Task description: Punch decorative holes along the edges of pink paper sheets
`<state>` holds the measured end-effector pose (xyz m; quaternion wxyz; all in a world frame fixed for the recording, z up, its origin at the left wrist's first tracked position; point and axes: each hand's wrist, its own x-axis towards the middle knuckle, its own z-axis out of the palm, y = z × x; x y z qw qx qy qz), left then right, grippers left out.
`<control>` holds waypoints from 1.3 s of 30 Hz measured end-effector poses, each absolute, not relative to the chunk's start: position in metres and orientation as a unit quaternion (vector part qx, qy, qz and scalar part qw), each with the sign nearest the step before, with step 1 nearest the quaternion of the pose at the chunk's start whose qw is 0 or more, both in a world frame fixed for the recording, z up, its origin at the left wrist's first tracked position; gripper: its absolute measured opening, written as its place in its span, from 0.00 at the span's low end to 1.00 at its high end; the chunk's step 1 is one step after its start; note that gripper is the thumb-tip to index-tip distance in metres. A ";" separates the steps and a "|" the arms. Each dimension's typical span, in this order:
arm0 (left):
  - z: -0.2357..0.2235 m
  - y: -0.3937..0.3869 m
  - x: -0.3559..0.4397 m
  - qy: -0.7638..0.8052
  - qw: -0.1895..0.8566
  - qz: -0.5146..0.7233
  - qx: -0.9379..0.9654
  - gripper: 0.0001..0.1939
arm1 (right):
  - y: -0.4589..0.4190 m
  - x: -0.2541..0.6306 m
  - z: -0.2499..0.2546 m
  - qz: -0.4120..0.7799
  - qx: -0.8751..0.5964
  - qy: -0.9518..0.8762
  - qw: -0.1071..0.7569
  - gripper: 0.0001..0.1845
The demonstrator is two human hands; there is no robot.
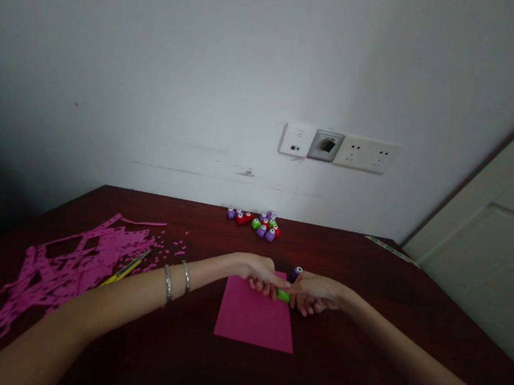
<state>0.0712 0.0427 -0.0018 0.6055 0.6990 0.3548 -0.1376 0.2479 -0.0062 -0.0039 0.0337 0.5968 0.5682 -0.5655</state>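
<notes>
A small green craft paper punch [283,295] sits at the right edge of a pink sheet of paper [254,323]. My left hand [262,274], with two bracelets on its wrist, is closed at the punch's left side, its fingers curled over the paper. From the other side my right hand [318,292] grips the same punch with bent fingers. The two hands meet above it, partly hiding it. Just behind my right hand stands a purple punch [297,273].
Several purple, red and green punches [263,224] cluster near the wall. To the left lie tangled pink paper scraps with holes [84,262], tiny cut-out bits [173,248] and a slim yellow tool [128,267]. Wall sockets [367,155] are above the dark table [338,371].
</notes>
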 end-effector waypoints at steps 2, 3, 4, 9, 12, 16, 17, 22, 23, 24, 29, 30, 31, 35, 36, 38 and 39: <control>0.000 0.043 0.073 0.354 0.620 -0.144 0.685 0.28 | -0.004 0.248 -0.004 -0.575 0.594 0.561 0.043 0.22; 0.001 0.044 0.074 0.353 0.626 -0.147 0.680 0.28 | -0.003 0.249 -0.005 -0.579 0.592 0.558 0.044 0.22; 0.001 0.044 0.074 0.352 0.630 -0.149 0.676 0.27 | -0.002 0.249 -0.005 -0.582 0.591 0.558 0.043 0.22; -0.003 0.050 0.076 0.334 0.642 -0.168 0.669 0.26 | -0.002 0.248 -0.005 -0.586 0.588 0.557 0.022 0.21; -0.007 0.053 0.077 0.320 0.643 -0.170 0.675 0.26 | -0.002 0.248 -0.006 -0.587 0.592 0.552 0.022 0.21; -0.008 0.053 0.079 0.307 0.638 -0.175 0.685 0.27 | -0.002 0.247 -0.006 -0.589 0.592 0.550 0.015 0.22; -0.007 0.053 0.080 0.307 0.636 -0.176 0.685 0.28 | -0.001 0.247 -0.006 -0.589 0.591 0.551 0.017 0.22; 0.000 0.049 0.081 0.326 0.628 -0.176 0.684 0.28 | 0.002 0.248 -0.008 -0.582 0.588 0.561 0.035 0.22; 0.002 0.048 0.081 0.330 0.630 -0.176 0.681 0.27 | 0.003 0.248 -0.008 -0.578 0.588 0.565 0.036 0.22; 0.003 0.047 0.081 0.332 0.632 -0.176 0.678 0.27 | 0.003 0.248 -0.008 -0.574 0.586 0.571 0.036 0.23; 0.002 0.047 0.081 0.327 0.628 -0.173 0.685 0.27 | 0.002 0.245 -0.002 -0.557 0.572 0.600 0.037 0.23; 0.001 0.047 0.081 0.324 0.628 -0.173 0.686 0.28 | 0.001 0.244 -0.001 -0.554 0.575 0.601 0.038 0.23; 0.000 0.048 0.081 0.323 0.629 -0.174 0.685 0.28 | 0.001 0.244 0.000 -0.553 0.576 0.601 0.036 0.23; -0.004 0.049 0.082 0.318 0.633 -0.173 0.684 0.28 | 0.000 0.244 -0.002 -0.562 0.571 0.598 0.024 0.23; -0.004 0.050 0.083 0.315 0.632 -0.174 0.686 0.28 | 0.000 0.245 -0.003 -0.564 0.570 0.597 0.020 0.23; -0.006 0.051 0.083 0.316 0.630 -0.177 0.687 0.28 | 0.001 0.246 -0.005 -0.568 0.569 0.595 0.014 0.23; -0.007 0.051 0.084 0.319 0.631 -0.179 0.684 0.28 | 0.001 0.246 -0.005 -0.569 0.568 0.595 0.013 0.22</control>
